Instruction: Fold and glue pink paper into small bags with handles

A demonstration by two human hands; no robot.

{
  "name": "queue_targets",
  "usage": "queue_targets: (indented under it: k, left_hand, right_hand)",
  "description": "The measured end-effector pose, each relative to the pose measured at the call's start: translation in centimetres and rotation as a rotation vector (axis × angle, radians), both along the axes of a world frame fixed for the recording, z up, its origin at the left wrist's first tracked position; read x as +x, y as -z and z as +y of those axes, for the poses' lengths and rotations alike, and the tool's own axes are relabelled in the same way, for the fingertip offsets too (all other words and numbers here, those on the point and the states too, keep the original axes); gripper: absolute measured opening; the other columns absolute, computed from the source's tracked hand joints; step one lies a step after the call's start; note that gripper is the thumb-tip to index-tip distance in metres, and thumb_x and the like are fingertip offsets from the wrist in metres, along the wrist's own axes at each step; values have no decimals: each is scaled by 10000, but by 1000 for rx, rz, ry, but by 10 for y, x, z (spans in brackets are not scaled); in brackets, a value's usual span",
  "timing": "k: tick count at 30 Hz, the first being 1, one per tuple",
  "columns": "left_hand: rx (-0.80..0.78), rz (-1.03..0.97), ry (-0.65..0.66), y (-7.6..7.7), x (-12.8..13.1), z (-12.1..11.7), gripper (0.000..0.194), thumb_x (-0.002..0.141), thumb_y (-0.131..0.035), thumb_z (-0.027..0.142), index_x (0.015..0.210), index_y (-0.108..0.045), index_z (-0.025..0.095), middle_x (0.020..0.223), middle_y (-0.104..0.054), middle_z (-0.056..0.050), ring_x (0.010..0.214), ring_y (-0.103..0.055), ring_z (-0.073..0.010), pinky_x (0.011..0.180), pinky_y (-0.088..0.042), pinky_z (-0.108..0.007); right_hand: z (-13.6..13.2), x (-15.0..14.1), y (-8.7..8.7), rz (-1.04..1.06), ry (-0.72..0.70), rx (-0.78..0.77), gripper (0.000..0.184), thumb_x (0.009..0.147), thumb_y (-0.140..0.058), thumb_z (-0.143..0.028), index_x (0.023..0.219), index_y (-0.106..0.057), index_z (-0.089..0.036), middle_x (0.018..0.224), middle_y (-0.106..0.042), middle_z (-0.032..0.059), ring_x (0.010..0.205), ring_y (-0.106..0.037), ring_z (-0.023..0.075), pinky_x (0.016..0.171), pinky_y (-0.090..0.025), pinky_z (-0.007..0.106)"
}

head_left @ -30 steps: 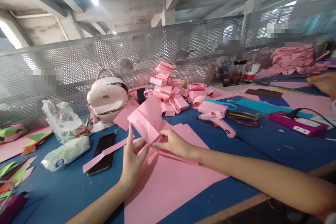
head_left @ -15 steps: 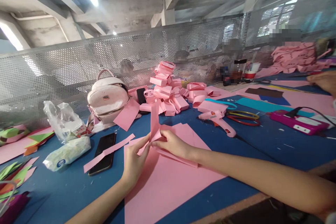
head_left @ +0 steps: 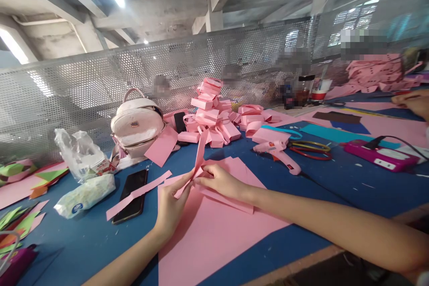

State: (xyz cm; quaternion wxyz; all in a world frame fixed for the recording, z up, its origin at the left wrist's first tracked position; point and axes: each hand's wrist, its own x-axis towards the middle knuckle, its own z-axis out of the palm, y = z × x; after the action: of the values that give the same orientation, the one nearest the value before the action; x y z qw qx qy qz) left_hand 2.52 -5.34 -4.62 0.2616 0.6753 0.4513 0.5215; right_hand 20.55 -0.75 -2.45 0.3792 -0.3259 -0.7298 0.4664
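Note:
Between my hands a folded pink paper strip (head_left: 200, 154) stands up, its top end pointing away from me. The thumb and fingers of my left hand (head_left: 172, 201) pinch its lower end from the left. From the right, my right hand (head_left: 219, 182) grips the same strip near its fold with bent fingers. Both hands are just over a stack of large pink paper sheets (head_left: 208, 241) on the blue table. A narrow loose pink strip (head_left: 140, 194) lies across a black phone (head_left: 131, 201) left of my left hand.
Behind my hands rises a pile of folded pink paper pieces (head_left: 209, 116). A pink glue gun (head_left: 279, 154) lies to the right, its cord trailing, near a magenta power strip (head_left: 378, 155). A pale backpack (head_left: 137, 125) and a tissue pack (head_left: 85, 196) sit left. Another person's hand (head_left: 414, 100) is far right.
The standing strip has turned edge-on and leans slightly right. My right fingers have shifted a little at its fold; my left hand stays nearly in place.

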Motion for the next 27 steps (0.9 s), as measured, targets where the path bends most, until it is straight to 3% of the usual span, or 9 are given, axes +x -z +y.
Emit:
queue_targets:
  k: [7, 12, 17, 27]
  left_hand:
    - [37, 27, 13, 2, -2, 0, 302, 921, -586, 243, 1190, -724, 257, 1223, -716, -25, 1154, -671, -269, 1002, -529, -392]
    - [38, 21, 16, 2, -2, 1, 299, 912, -595, 237, 1174, -731, 280, 1222, -713, -12, 1163, -667, -266, 1012, -525, -388]
    - [2, -20, -7, -1, -2, 2, 269, 893, -633, 263, 1135, -750, 281, 1205, -717, -16, 1154, -673, -267, 1012, -531, -388]
    - [-29, -108, -15, -2, -4, 3, 191, 848, -706, 290, 1015, -795, 269, 1084, -770, -26, 1035, -725, -264, 939, -573, -360]
  right_hand:
    - [2, -2, 3, 73, -69, -11, 267, 861, -666, -401, 1018, -705, -189, 1009, -734, 53, 1028, -656, 253, 896, -496, 346]
    - [3, 0, 3, 50, -66, -12, 223, 853, -678, -367, 965, -723, -179, 950, -730, 38, 947, -650, 230, 855, -482, 323]
    - [5, 1, 4, 11, -89, -26, 251, 882, -637, -391, 873, -720, -155, 727, -657, 5, 693, -571, 165, 661, -432, 278]
    - [1, 0, 1, 22, -135, -15, 395, 900, -588, -522, 819, -741, -166, 720, -630, 9, 683, -520, 154, 658, -401, 275]
